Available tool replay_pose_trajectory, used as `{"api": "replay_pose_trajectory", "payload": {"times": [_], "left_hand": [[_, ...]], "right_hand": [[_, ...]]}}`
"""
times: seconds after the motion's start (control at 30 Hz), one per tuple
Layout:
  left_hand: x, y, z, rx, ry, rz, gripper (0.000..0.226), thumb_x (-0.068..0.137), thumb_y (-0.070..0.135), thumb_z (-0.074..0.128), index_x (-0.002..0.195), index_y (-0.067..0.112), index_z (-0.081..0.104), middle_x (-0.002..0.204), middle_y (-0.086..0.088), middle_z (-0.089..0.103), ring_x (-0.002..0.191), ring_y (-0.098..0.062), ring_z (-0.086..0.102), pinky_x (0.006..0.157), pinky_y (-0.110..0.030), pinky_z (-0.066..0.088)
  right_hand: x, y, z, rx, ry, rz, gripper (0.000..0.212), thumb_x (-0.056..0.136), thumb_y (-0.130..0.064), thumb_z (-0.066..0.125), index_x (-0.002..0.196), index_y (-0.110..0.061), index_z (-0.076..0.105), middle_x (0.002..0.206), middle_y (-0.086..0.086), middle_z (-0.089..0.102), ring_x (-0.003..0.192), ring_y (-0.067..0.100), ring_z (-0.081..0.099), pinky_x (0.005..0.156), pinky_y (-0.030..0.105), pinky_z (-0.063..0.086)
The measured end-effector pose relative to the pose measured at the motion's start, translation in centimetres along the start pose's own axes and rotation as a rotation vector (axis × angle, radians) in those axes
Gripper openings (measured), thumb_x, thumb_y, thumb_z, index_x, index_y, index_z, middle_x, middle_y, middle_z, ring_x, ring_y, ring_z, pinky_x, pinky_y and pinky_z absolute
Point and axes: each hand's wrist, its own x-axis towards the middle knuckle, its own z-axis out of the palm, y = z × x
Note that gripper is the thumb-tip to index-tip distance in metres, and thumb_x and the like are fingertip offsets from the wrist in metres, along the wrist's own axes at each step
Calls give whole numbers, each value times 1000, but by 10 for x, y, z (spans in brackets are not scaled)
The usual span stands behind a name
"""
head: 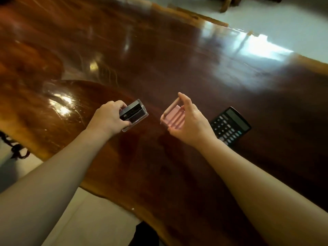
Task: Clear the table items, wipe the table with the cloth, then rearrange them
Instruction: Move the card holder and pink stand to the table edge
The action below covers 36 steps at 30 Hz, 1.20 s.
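Head view, looking down over a glossy dark wood table point(159, 59) with window glare on its far right part. 2 bare forearms reach in from the bottom edge. The left hand point(108, 118) is closed around a clear box point(134, 114) with dark contents, fingers over its far side and thumb on its near side; the box is tilted, and whether it touches the table cannot be told. The right hand point(188, 121) is partly open, holding a pink holder point(173, 117) with ribbed slats: the fingers hook its upper edge and the thumb supports its lower corner. The holder is tilted, with its open face toward the left hand, and appears to be held above the table. Box and holder sit near each other but apart, with bare table between them. A black calculator point(230, 126) lies flat on the table just right of the right wrist, which covers its near left corner; keys and display face up. Pale floor point(284, 18) shows beyond the far table edge and at lower left.
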Motion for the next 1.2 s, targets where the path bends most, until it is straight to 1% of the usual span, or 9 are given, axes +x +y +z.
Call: {"api": "replay_pose_trajectory", "payload": {"times": [0.13, 0.2, 0.33, 0.53, 0.73, 0.93, 1.03, 1.1, 1.2], "left_hand": [[-5, -46, -6, -6, 14, -66, 50, 70, 29, 87, 112, 20, 62, 106, -6, 64, 89, -24, 59, 74, -35, 47], [-7, -66, -7, -7, 27, -94, 50, 71, 29, 87, 112, 19, 62, 105, -6, 63, 85, -21, 55, 72, -34, 46], [-10, -99, -3, -28, 49, -143, 48, 72, 29, 86, 112, 19, 62, 98, -3, 58, 84, -20, 52, 70, -34, 47], [-16, -127, 7, -32, 54, -176, 51, 72, 31, 86, 115, 19, 61, 109, -7, 63, 96, -27, 63, 74, -38, 53], [-18, -140, 20, -22, 38, -201, 52, 74, 31, 85, 118, 18, 60, 110, -6, 62, 95, -25, 61, 72, -36, 52], [-21, -145, 29, -12, 8, -238, 56, 79, 34, 80, 127, 17, 57, 114, -7, 61, 101, -28, 60, 79, -41, 52], [-24, -139, 26, -3, -20, -277, 70, 82, 45, 75, 140, 17, 48, 126, -10, 58, 114, -31, 56, 89, -49, 52], [-27, -129, 23, 10, 46, -287, 75, 82, 51, 72, 142, 17, 43, 133, -13, 52, 122, -34, 50, 92, -52, 50], [-39, -100, 20, 16, 223, -218, 69, 83, 51, 68, 137, 16, 42, 134, -16, 48, 123, -36, 45, 92, -52, 48]], "right_hand": [[26, -34, 37, -12, -76, -48, 112, 69, -42, 82, 153, -45, 8, 127, 1, 53, 108, 23, 57, 84, 42, 53], [37, -48, 57, -21, -116, -69, 111, 69, -43, 81, 152, -44, 8, 127, 1, 53, 109, 24, 57, 84, 41, 52], [53, -72, 93, -47, -200, -99, 111, 72, -44, 81, 153, -43, 5, 135, 3, 52, 118, 26, 55, 92, 46, 53], [61, -85, 129, -74, -235, -100, 112, 73, -45, 83, 152, -45, 5, 135, 2, 52, 119, 25, 55, 88, 47, 56], [63, -85, 141, -63, -203, -112, 117, 74, -48, 84, 154, -49, -1, 140, 2, 50, 121, 25, 53, 79, 36, 50], [60, -83, 134, -66, -228, -100, 126, 73, -55, 84, 154, -50, -12, 146, 5, 49, 126, 27, 53, 91, 45, 52], [55, -75, 124, -74, -239, -75, 123, 75, -59, 82, 155, -48, -11, 153, 5, 44, 131, 28, 51, 95, 46, 52], [50, -66, 114, -100, -220, -57, 119, 77, -62, 78, 156, -46, -9, 155, 6, 43, 133, 28, 50, 96, 47, 53], [40, -45, 95, -130, -159, -20, 112, 81, -59, 76, 157, -45, -4, 154, 5, 44, 133, 28, 50, 96, 46, 52]]}}
